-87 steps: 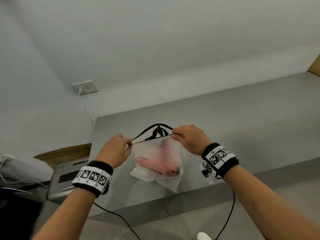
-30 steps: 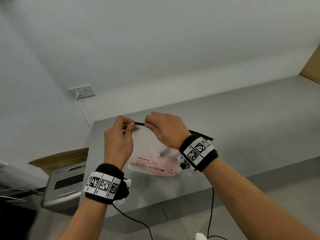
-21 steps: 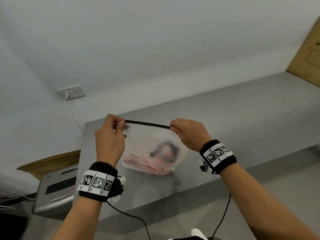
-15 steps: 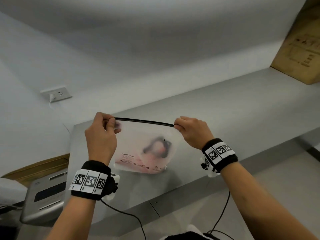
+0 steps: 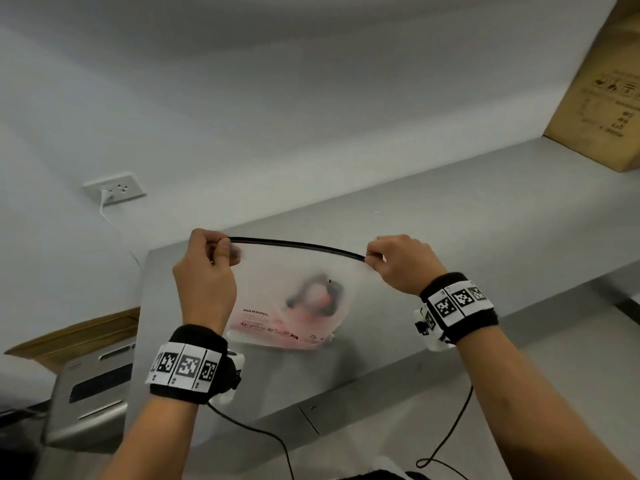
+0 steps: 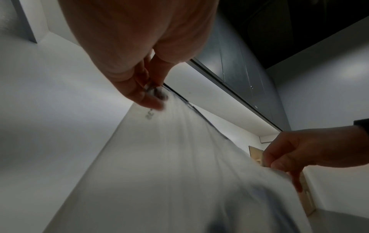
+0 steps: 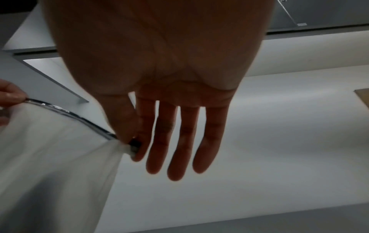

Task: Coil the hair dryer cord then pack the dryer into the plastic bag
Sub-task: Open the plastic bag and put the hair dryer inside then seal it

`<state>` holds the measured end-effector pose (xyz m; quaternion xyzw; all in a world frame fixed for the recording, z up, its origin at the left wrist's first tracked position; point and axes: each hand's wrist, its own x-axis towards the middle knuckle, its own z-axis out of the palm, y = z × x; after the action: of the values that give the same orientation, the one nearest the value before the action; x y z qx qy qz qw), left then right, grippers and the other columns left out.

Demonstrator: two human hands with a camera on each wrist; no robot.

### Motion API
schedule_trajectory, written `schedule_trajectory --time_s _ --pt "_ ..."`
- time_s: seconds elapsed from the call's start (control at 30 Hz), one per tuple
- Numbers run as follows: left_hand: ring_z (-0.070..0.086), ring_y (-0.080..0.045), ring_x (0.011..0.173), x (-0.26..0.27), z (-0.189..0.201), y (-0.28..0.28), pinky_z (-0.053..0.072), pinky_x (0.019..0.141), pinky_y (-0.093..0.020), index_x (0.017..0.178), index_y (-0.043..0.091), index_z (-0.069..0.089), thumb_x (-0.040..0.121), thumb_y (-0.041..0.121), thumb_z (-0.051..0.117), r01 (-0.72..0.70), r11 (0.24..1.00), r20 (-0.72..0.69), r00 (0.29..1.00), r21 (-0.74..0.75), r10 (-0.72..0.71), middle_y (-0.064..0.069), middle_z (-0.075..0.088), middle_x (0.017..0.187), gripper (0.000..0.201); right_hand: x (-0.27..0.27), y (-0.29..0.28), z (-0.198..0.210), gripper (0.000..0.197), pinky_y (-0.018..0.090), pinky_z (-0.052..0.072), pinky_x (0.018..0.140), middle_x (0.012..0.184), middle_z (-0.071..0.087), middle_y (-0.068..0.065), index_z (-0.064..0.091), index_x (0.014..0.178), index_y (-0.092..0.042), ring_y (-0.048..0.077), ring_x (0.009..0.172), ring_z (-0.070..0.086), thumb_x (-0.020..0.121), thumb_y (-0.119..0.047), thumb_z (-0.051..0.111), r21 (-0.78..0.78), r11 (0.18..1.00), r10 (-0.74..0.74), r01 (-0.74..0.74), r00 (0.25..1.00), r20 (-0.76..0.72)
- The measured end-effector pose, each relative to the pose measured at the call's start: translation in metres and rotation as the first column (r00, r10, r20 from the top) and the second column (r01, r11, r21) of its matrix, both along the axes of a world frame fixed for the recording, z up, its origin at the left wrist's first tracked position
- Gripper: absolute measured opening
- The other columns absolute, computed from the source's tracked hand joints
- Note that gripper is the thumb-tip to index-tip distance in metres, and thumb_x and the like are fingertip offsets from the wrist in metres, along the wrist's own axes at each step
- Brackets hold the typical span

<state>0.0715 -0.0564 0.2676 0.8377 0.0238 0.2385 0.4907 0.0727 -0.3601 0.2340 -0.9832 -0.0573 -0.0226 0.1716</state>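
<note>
Bag [image 5: 273,275] upright, zip strip [image 5: 298,244] horizontal (taut)

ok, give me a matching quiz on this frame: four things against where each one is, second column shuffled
Things:
1. hair dryer
2. cardboard box
3. wall socket
4. black zip strip

Places:
a. far right end of the counter
b. pinched at its ends by the left hand and right hand
c. inside the frosted plastic bag
d. on the wall, white plug in it

Pairs: 1-c, 2-a, 3-d, 4-b
</note>
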Motion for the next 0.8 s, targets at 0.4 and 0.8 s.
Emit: schedule_trajectory --time_s 0.4,0.8 --pt "0.073 -0.012 0.081 -0.007 -0.003 -0.001 0.060 0.088 -0.042 0.098 0.021 0.060 0.103 0.016 0.055 0.002 0.998 0.001 1.000 -0.067 -0.002 0.004 0.072 0.084 0.008 0.000 0.078 -0.058 0.021 0.039 0.062 0.072 0.083 0.074 0.001 0.069 0.092 -0.018 0.021 0.075 0.071 0.072 -0.017 0.076 0.462 0.886 0.188 -0.034 0.938 -0.290" --pt "0.062 0.010 0.098 -0.039 -0.057 0.001 0.046 0.077 -0.003 0.117 0.029 0.063 0.101 0.012 0.057 0.146 0.989 -0.254 0.957 0.014 -0.138 0.016 0.070 0.105 0.024 -0.006 0.064 -0.116 0.011 0.049 0.064 0.063 0.088 0.063 0.032 0.063 0.100 0.008 0.040 0.069 0.067 0.090 0.009 0.058 0.783 0.212 0.141 0.585 0.774 -0.617"
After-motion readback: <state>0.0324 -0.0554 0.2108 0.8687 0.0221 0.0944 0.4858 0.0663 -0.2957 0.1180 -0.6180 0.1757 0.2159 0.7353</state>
